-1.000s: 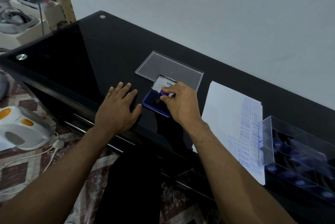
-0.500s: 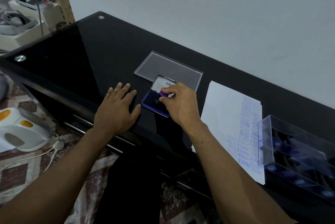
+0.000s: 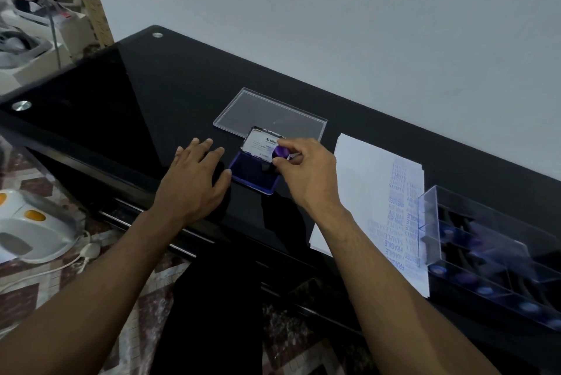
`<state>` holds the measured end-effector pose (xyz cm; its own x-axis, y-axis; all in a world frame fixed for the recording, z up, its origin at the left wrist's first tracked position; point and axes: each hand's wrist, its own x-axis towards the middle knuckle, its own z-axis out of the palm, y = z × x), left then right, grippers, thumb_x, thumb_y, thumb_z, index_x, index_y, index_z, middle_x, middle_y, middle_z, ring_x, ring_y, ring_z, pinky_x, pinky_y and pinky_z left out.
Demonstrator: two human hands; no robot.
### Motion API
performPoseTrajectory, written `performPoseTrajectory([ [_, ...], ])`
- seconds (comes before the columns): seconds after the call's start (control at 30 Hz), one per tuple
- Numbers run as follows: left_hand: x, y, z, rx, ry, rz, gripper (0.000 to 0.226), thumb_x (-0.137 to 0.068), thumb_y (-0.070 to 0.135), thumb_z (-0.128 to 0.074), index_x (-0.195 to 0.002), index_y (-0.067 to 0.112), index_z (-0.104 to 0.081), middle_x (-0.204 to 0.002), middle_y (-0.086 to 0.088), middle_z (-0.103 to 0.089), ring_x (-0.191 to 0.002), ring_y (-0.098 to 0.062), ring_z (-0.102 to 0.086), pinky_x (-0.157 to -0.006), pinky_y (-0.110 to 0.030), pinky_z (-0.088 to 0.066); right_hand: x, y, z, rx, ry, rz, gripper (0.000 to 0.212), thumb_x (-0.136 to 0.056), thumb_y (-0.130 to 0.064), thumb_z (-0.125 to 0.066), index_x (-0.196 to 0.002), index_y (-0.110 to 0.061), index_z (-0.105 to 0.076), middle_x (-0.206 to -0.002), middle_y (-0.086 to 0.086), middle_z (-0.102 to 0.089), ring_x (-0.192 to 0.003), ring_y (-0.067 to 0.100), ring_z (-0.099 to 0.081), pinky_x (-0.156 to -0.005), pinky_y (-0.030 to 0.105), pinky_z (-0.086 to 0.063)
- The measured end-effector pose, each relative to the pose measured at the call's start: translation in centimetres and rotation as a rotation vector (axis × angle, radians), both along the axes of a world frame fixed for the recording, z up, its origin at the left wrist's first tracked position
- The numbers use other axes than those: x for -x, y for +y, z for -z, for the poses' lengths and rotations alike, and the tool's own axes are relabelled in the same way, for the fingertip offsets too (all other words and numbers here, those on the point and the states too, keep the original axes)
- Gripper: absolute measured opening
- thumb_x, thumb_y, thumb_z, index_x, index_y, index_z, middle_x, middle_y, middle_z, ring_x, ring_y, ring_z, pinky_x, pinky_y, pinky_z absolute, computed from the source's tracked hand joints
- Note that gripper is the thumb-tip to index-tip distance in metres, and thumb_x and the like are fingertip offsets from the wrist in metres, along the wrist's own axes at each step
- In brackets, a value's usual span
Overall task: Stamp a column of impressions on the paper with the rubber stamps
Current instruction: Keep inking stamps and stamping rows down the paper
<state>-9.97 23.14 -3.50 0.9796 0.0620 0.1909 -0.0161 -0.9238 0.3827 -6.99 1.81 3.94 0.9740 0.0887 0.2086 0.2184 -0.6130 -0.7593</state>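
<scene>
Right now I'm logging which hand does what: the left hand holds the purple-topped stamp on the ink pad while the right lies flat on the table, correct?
Swapped. In the head view, the right hand holds the stamp on the ink pad; the left hand lies flat on the table.

A rubber stamp point(image 3: 280, 152) with a round purple knob stands with its dark body down on the blue pad of the open ink pad point(image 3: 254, 173), near the middle of the tabletop. The white paper point(image 3: 364, 180) lies flat toward the right, its near corner overhanging the front edge, with columns of blue impressions point(image 3: 400, 223) along its right side.
</scene>
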Motion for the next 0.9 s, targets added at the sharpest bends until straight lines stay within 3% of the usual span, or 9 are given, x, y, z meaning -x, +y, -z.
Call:
performPoseTrajectory([
  [0.2, 0.3, -5.4, -1.8, 0.014, -0.03, 0.116, 0.066, -0.094, 0.053, -0.038, -0.146, 0.015, -0.048, -0.156, -0.012, -0.04, -0.15, -0.031, -0.026, -0.125, -0.048, -0.015, 1.8, -4.7, -0.7, 0.005, -0.016, 0.067, 0.031, -0.083, -0.017, -0.078, -0.113, -0.023, -0.073, -0.105, -0.007, -0.066, -0.086, 0.006, -0.066, -0.084, 0.018, -0.054],
  [0.33, 0.3, -9.6, -2.2, 0.011, -0.061, 0.195, 0.059, -0.097, 0.051, -0.043, -0.146, 0.017, -0.048, -0.156, -0.009, -0.041, -0.148, -0.03, -0.029, -0.123, -0.049, -0.022, 2.7, -9.1, -0.9, 0.02, 0.001, 0.167, 0.028, -0.084, -0.018, -0.077, -0.111, -0.023, -0.074, -0.111, -0.007, -0.067, -0.079, 0.006, -0.066, -0.082, 0.019, -0.054],
  [0.47, 0.0, -13.8, -2.2, 0.021, -0.043, 0.291, 0.059, -0.1, 0.047, -0.049, -0.151, 0.018, -0.043, -0.16, -0.009, -0.035, -0.151, -0.028, -0.023, -0.124, -0.047, -0.021, 3.8, -13.7, -1.1, 0.038, 0.004, 0.263, 0.025, -0.084, -0.019, -0.077, -0.108, -0.024, -0.075, -0.111, -0.008, -0.068, -0.076, 0.003, -0.066, -0.08, 0.019, -0.055],
  [0.67, -0.7, -18.2, -1.7, -0.034, -0.018, 0.401, 0.061, -0.101, 0.05, -0.039, -0.152, 0.017, -0.04, -0.161, -0.009, -0.034, -0.153, -0.027, -0.018, -0.125, -0.046, -0.013, 5.0, -18.5, -1.2, 0.022, 0.022, 0.345, 0.023, -0.083, -0.017, -0.077, -0.106, -0.023, -0.075, -0.104, -0.008, -0.069, -0.075, 0.004, -0.067, -0.08, 0.026, -0.057],
  [0.9, -2.0, -21.1, -1.2, -0.07, 0.03, 0.44, 0.067, -0.099, 0.054, -0.026, -0.156, 0.019, -0.033, -0.165, -0.009, -0.026, -0.155, -0.028, -0.012, -0.124, -0.045, -0.01, 5.2, -20.0, -0.6, 0.098, -0.007, 0.318, 0.026, -0.084, -0.016, -0.076, -0.11, -0.02, -0.074, -0.106, -0.004, -0.067, -0.077, 0.006, -0.066, -0.082, 0.023, -0.056],
])
